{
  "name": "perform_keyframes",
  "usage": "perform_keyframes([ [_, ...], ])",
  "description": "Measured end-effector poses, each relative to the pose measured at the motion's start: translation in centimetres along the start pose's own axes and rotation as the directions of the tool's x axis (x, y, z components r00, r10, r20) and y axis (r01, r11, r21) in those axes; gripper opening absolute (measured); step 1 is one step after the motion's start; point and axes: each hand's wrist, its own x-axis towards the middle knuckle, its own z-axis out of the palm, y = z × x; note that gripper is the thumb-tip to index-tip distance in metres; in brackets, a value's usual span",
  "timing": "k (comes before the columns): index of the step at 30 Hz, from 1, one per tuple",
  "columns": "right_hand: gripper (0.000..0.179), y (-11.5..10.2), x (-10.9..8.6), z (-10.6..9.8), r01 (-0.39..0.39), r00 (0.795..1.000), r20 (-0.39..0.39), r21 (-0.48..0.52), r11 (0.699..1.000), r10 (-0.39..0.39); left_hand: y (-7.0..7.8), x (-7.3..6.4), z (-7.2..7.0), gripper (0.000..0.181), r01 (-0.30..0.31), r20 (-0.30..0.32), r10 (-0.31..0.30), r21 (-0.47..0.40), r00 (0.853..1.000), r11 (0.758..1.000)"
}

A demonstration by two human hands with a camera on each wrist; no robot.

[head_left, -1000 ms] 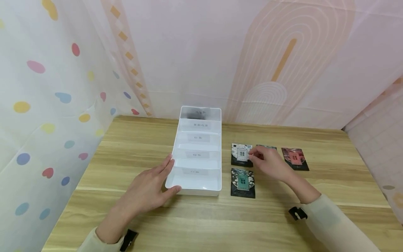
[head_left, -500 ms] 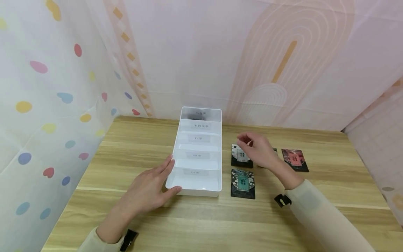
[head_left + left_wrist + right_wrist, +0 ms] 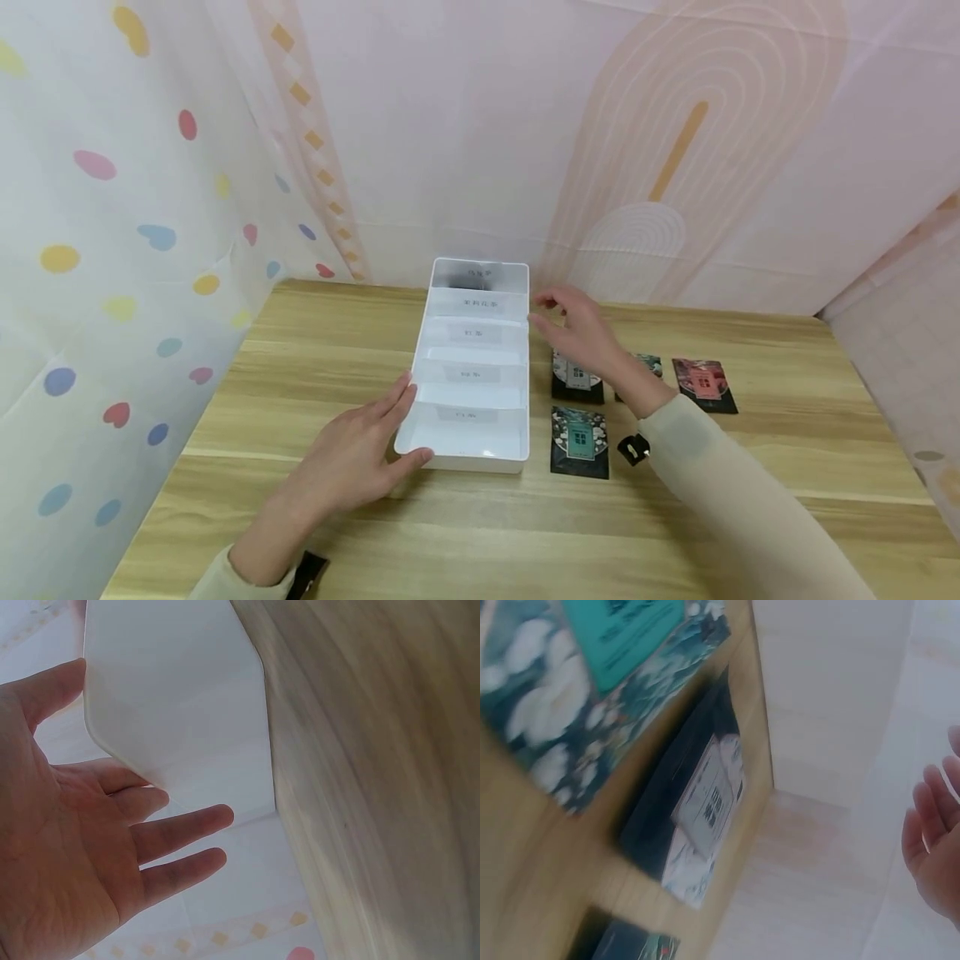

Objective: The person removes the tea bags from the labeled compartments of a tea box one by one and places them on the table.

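Note:
A white box (image 3: pixel 465 446) with several labelled compartments stands on the table. My left hand (image 3: pixel 356 454) rests at its near left corner. The left wrist view shows that hand (image 3: pixel 82 817) with fingers extended, the thumb tip at the rim and other fingers along the wall. My right hand (image 3: pixel 581 329) is beside the box's right side, its fingertips right at the rim, loosely bent with nothing visible in them. Below its wrist lies a white-labelled tea sachet (image 3: pixel 577 385), partly covered. Nearer is a green-labelled tea sachet (image 3: pixel 580 443).
A red-labelled tea sachet (image 3: pixel 705 385) lies farther right. Another greenish sachet (image 3: pixel 649 363) is partly hidden behind my right forearm. The wooden table (image 3: pixel 465 542) meets a patterned curtain (image 3: pixel 450 167) at the back, and a dotted curtain (image 3: pixel 135 333) hangs on the left.
My right hand has moved left from above the sachets to the right side of the box. The left hand keeps its place at the corner, and the sachets stay put.

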Motion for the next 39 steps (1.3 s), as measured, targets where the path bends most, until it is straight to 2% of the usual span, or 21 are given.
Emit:
perform_keyframes([
  [6, 0.036, -0.4, 1.6, 1.6, -0.043, 0.999, 0.029, 0.023, 0.999, 0.043, -0.1, -0.3, -0.3, 0.086, 0.012, -0.002, -0.012, 0.006, 1.000, 1.000],
  [12, 0.039, -0.6, 3.1, 2.9, -0.040, 0.998, 0.053, 0.013, 0.999, 0.039, -0.2, -0.3, -0.4, 0.086, 0.014, -0.004, -0.014, 0.013, 1.000, 1.000],
  [25, 0.056, -1.1, 5.9, 4.6, -0.110, 0.975, 0.182, -0.086, 0.990, 0.124, 0.0, -0.5, -0.3, 0.085, 0.022, -0.006, -0.022, 0.012, 1.000, 1.000],
  [29, 0.056, -1.1, 6.6, 5.2, -0.110, 0.969, 0.209, -0.109, 0.988, 0.131, -0.1, -0.8, -0.5, 0.085, 0.029, -0.013, -0.029, 0.021, 0.999, 0.999],
  [39, 0.047, -1.0, 7.6, 6.0, -0.098, 0.967, 0.212, -0.191, 0.977, 0.139, -0.1, -0.8, -0.5, 0.085, 0.011, -0.031, -0.010, 0.024, 0.999, 1.000],
])
